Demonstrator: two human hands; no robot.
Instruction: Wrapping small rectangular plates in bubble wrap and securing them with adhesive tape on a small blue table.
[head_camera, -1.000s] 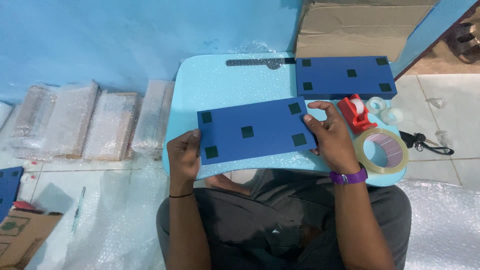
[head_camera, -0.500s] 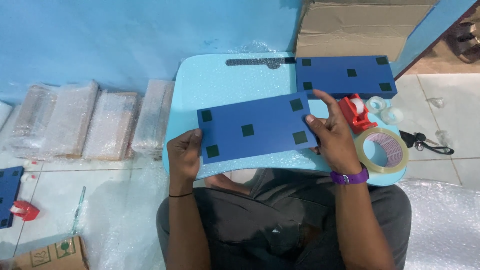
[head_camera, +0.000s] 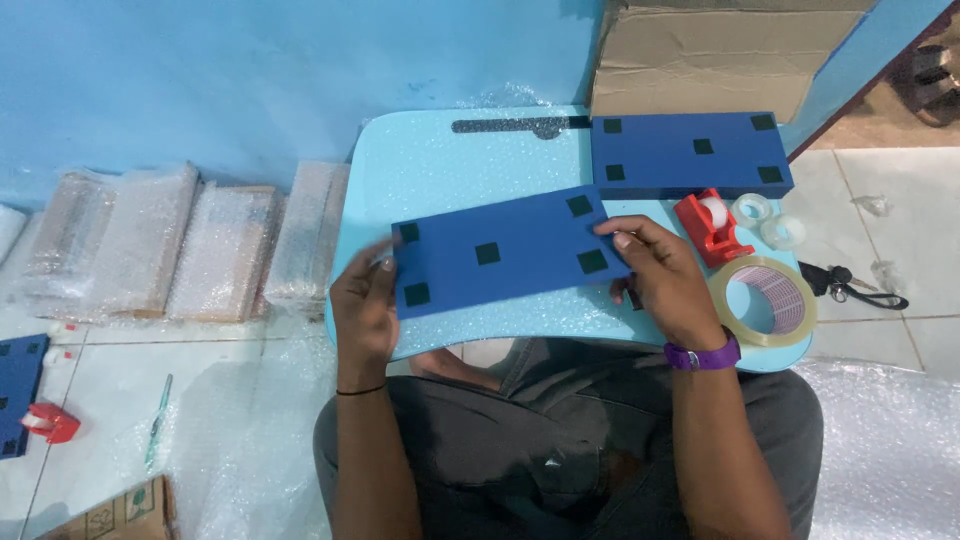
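Blue panel in hand: a flat dark blue panel with dark square pads lies at the centre of the frame on the light blue surface, tilted slightly.
Left hand: the left hand grips the panel's left end, thumb on top.
Right hand: the right hand presses the panel's right end, fingers spread over the edge.
Second panel: a matching blue panel lies flat at the upper right of the surface, apart from both hands.
Tape supplies: a red tape dispenser, small clear tape rolls and a large tape roll sit right of the right hand.
Wrapped stock: bubble-wrapped bundles line the wall at left.
Progress: both blue panels are unwrapped; no wrap or tape is on either; judged early stage.
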